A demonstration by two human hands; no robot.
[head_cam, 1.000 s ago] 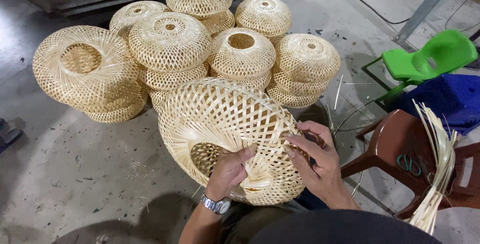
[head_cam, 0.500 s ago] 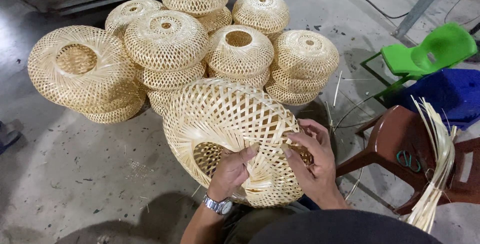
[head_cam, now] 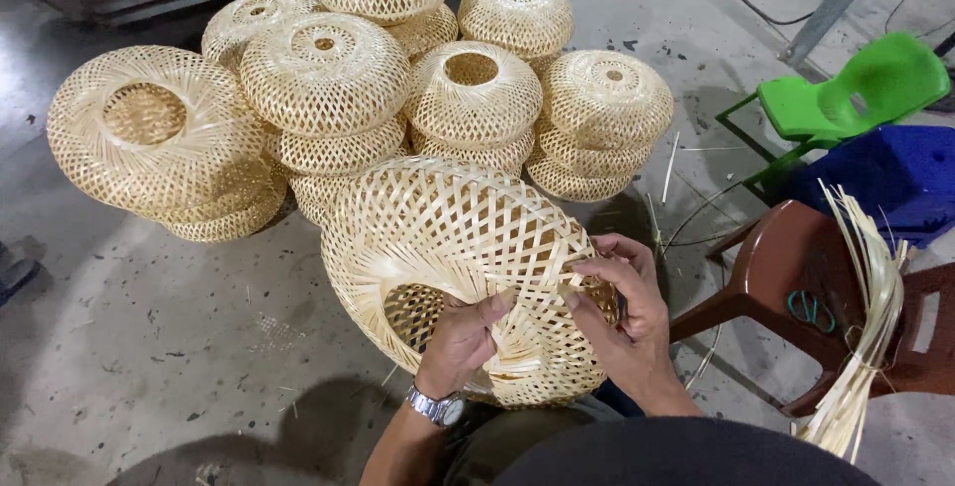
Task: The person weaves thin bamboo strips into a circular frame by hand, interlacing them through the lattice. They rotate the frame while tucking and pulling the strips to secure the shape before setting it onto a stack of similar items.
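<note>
Both hands' fingers pinched on woven bamboo shade (head_cam: 448,237), left hand (head_cam: 460,342), right hand (head_cam: 622,312), stained concrete floor (head_cam: 129,347)

A basket-weaving workshop: stacked woven bamboo shades (head_cam: 328,78), concrete floor (head_cam: 149,347), bamboo strips (head_cam: 865,337).

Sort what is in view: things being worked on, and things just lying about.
In hand: woven bamboo shade, left hand, right hand.
Lying about: finished shades, bamboo strips, brown chair, scissors, green chair, blue chair.
</note>
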